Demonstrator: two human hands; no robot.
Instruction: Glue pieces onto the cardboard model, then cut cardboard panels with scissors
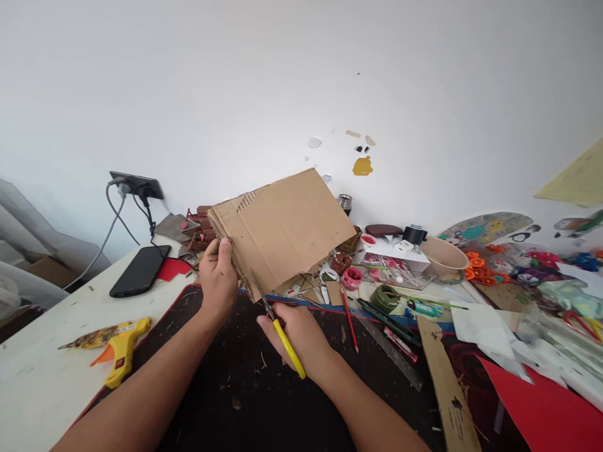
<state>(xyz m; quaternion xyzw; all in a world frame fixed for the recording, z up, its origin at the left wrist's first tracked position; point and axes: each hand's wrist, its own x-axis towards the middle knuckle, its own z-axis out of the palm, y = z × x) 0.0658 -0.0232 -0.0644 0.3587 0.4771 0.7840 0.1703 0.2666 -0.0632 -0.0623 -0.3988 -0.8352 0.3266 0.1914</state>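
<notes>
A brown cardboard sheet (287, 226) is held up at a tilt above the dark mat, with a torn patch showing ribs near its upper left. My left hand (219, 276) is closed on its left edge, thumb in front. In my right hand (301, 336) are yellow-handled scissors (288, 348), their blades at the cardboard's lower left corner. Part of the blades is hidden by the cardboard. The fingers inside the scissor handles are mostly out of sight.
A yellow glue gun (123, 351) and a black phone (140, 271) lie at the left. Right of the cardboard are a red pencil (349, 320), a ruler (393, 355), paint jars, a cardboard strip (447, 383) and red paper (546, 408). Behind rises the wall (264, 81).
</notes>
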